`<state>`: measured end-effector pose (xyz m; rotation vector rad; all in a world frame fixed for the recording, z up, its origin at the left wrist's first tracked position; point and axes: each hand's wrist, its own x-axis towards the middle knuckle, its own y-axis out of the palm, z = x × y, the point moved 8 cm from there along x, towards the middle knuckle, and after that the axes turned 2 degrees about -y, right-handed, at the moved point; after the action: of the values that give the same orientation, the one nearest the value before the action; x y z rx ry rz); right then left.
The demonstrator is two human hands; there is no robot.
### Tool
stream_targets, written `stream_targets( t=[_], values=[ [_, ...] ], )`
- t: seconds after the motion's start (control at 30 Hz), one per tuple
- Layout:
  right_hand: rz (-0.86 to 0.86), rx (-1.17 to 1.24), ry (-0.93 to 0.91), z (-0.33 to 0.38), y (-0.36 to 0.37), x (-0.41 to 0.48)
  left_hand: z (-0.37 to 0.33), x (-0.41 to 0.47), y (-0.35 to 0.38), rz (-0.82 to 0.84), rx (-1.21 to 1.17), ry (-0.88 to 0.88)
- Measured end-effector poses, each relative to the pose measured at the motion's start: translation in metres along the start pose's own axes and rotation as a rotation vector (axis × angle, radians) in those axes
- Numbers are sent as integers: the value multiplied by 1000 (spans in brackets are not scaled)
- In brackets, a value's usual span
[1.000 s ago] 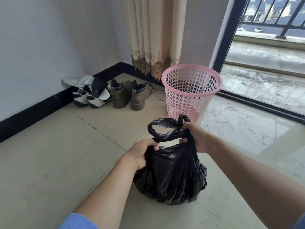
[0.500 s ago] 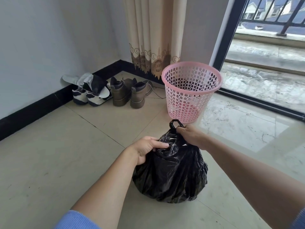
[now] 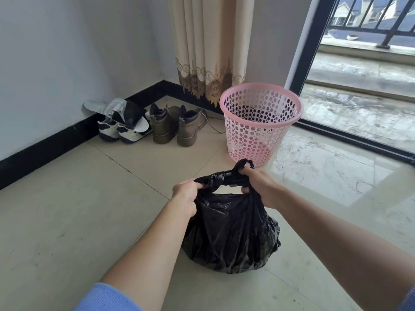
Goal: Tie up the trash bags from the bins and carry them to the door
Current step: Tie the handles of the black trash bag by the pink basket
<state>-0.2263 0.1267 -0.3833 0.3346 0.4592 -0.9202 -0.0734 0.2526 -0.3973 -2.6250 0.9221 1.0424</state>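
Gripping the black trash bag (image 3: 231,232) top, left hand (image 3: 185,194) and right hand (image 3: 260,187) pull apart.

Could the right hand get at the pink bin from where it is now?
Probably yes, once it lets go. The right hand is clenched on the bag, and the bin stands just beyond it with bare floor between.

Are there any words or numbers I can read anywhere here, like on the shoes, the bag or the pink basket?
None can be read.
Black trash bag: plain, no print.
Pink basket: only holes, no label.
Curtain: round ornaments on the hem, with marks inside too small and blurred to tell whether they are letters.
White sneakers and brown boots: no readable brand.
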Motion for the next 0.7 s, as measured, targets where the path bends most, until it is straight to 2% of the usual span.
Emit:
stream_targets(
  t=[0.17, 0.33, 0.4, 0.47, 0.57, 0.63, 0.7],
  values=[
    [-48, 67, 18, 2, -6, -1, -2, 2, -2, 30, 83, 87],
    [-57, 102, 20, 5, -4, -2, 4, 0, 8, 106, 129, 44],
    [-79, 112, 21, 6, -9, -2, 7, -3, 15, 248, 43, -46],
    [-110, 142, 36, 5, -16, -2, 7, -12, 22, 457, -12, -109],
    [-124, 172, 58, 3, -22, -3, 3, -17, 25, 610, -40, -80],
    [-115, 209, 65, 2, -19, -2, 5, -10, 19, 485, 7, -36],
    [-102, 223, 67, 2, -15, -1, 5, -2, 10, 262, 260, 71]
  ],
)
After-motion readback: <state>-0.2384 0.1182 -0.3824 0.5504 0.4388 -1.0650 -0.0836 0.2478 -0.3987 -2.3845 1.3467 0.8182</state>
